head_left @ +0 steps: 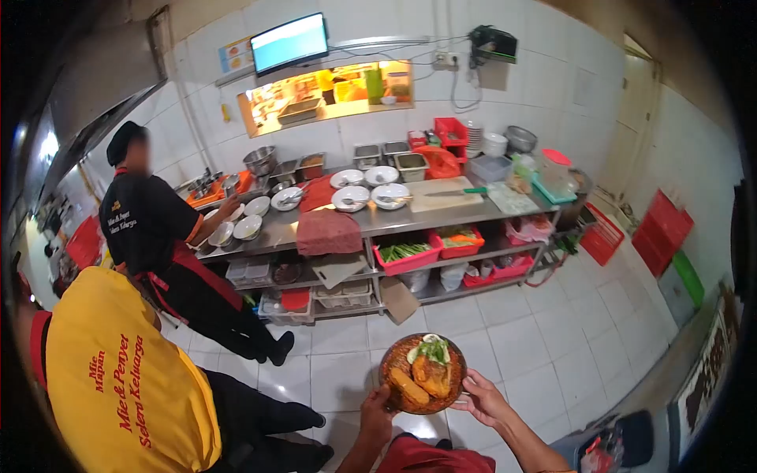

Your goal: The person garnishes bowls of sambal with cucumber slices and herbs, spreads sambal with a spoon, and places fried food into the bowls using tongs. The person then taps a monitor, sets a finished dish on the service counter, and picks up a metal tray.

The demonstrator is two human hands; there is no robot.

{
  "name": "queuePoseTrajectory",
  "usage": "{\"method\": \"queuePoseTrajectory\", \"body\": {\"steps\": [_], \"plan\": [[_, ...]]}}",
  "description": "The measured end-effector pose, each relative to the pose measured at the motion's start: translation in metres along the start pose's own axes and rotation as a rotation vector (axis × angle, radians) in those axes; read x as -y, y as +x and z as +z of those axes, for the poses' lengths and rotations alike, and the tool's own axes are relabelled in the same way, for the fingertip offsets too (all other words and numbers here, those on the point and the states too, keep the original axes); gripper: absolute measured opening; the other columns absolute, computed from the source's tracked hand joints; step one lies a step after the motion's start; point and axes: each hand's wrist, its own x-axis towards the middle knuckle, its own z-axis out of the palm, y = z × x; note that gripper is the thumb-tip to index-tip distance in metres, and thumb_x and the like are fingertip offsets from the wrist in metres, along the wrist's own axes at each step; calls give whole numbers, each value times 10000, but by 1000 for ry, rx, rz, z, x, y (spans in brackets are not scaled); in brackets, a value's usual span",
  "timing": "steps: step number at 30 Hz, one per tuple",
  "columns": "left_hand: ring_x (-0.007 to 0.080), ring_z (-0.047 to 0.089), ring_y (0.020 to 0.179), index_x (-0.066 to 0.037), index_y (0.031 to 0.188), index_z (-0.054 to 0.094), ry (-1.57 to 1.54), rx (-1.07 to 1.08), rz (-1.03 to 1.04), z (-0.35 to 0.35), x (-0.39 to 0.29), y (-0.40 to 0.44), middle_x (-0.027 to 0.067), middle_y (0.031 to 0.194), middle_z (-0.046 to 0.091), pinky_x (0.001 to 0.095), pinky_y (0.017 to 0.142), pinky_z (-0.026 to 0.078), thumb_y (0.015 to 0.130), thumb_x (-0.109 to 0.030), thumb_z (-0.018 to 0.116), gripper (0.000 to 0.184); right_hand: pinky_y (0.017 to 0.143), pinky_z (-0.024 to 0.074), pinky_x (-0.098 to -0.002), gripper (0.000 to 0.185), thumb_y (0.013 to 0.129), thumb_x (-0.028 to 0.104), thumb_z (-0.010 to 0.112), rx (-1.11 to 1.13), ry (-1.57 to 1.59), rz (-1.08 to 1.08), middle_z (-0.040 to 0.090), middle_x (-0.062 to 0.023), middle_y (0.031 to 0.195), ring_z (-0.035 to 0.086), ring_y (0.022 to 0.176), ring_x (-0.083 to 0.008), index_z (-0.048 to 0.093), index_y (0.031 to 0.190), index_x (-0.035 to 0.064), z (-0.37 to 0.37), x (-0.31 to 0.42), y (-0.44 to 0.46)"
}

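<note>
Between both hands is a round dark dish [426,409], held level over the floor in front of my body. Red-brown sauce covers its inside. Two golden-brown fried pieces [431,377] lie on the sauce, with some green leaves and pale slices [433,349] at the far edge. My left hand [377,408] grips the dish's left rim, fingers partly hidden beneath it. On the opposite side, my right hand [482,400] is closed on the right rim, thumb on top.
A steel counter [276,229] along the wall carries white bowls [350,199], a cutting board [448,195] with a knife, and metal pans. Pink and red baskets [409,252] of vegetables sit below. Two co-workers, in yellow [126,378] and black [146,217] shirts, stand at left.
</note>
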Motion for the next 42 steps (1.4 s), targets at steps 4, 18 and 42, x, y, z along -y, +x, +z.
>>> {"method": "queuePoseTrajectory", "body": {"steps": [4, 18, 42], "plan": [[138, 614, 865, -69, 1066, 530, -63, -137, 132, 28, -50, 46, 35, 1003, 615, 290, 696, 530, 937, -284, 559, 252, 816, 558, -409, 389, 958, 98, 492, 127, -130, 55, 568, -152, 1173, 627, 1002, -289, 361, 1318, 34, 11, 37, 100], [257, 620, 1035, -18, 1176, 596, 928, -297, 549, -40, -224, 424, 162, 1097, 645, 307, 870, 472, 892, -354, 599, 440, 739, 587, -372, 251, 950, 132, 460, 214, -309, -168, 618, -123, 1039, 665, 859, -246, 486, 1153, -13, 170, 239, 518], [308, 316, 1343, -158, 1331, 498, 1762, -509, 576, -84, -287, 565, 92, 1442, 384, 537, 1057, 243, 815, -369, 617, 570, 620, 571, -369, 291, 877, 161, 576, -381, 63, -435, 599, -175, 1046, 651, 813, -278, 515, 1122, 15, 372, 462, 1171]]}}
